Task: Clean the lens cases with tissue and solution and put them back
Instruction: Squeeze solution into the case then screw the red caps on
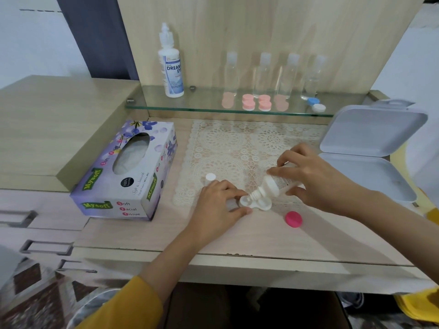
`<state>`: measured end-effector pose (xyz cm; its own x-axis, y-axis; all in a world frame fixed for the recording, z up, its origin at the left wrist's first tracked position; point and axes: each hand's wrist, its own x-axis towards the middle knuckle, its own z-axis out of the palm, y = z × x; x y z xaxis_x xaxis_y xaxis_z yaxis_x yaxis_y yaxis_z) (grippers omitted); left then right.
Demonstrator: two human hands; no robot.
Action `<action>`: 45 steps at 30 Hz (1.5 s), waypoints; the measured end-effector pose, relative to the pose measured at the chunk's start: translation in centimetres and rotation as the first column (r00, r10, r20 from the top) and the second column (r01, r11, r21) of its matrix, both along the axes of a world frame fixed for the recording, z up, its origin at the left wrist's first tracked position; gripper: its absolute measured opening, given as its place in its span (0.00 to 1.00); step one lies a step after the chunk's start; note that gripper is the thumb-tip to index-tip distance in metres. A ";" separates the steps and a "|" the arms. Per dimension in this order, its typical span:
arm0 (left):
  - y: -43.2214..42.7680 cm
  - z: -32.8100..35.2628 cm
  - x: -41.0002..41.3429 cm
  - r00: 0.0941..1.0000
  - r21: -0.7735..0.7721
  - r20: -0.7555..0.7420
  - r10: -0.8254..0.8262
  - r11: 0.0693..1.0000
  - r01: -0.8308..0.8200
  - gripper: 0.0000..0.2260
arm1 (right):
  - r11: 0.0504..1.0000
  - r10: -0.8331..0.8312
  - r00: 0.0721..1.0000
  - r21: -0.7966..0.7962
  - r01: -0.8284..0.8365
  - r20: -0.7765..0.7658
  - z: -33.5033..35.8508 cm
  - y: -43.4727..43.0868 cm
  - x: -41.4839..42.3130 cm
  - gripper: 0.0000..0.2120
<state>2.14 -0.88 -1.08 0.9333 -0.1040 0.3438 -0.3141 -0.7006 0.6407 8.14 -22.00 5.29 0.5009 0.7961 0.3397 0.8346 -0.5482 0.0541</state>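
On the head camera I see both hands working at the front edge of the lace mat (237, 148) on the tabletop (261, 238). The right hand (316, 176) is wrapped round a small white solution bottle (278, 185), which is tilted steeply with its nozzle down in the left well of the white lens case (257, 204). The case lies flat where the mat meets the bare tabletop, both wells uncovered. The left hand (221, 200) steadies it, thumb and forefinger pinching its left end; a yellow sleeve (133, 302) shows on that arm. A white cap (210, 177) rests on the mat just beyond the left hand, and a pink cap (293, 219) lies on the tabletop, right of the case and nearer the front edge. A tissue box (128, 172) sits at an angle to the left of the mat. An open white box (370, 148) stands at the right. On the glass shelf (154, 100) behind, I see a large solution bottle (171, 65), a row of clear bottles (263, 74), pink lens cases (256, 102) and a blue-and-white case (315, 104).
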 end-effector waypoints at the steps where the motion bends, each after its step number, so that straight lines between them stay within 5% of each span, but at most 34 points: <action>1: 0.0 0.0 0.0 1.000 -0.001 0.001 -0.001 1.000 0.001 0.12 | 1.000 0.001 1.000 0.001 -0.001 0.000 0.0 0.0 0.1 0.27; 17: -0.1 0.1 -0.1 1.000 0.006 0.005 0.011 1.000 -0.011 0.12 | 0.999 -0.033 0.999 0.009 0.033 -0.008 0.1 0.2 -0.1 0.27; 30: 0.0 0.0 -0.1 1.000 0.028 -0.011 0.015 1.000 -0.015 0.12 | 0.979 -0.184 0.968 0.058 0.196 -0.169 0.2 -2.9 -0.9 0.29; 45: -0.1 0.1 -0.1 1.000 0.018 -0.008 0.010 1.000 -0.010 0.12 | 0.987 -0.163 0.984 -0.007 0.163 -0.076 0.6 -3.0 -1.2 0.30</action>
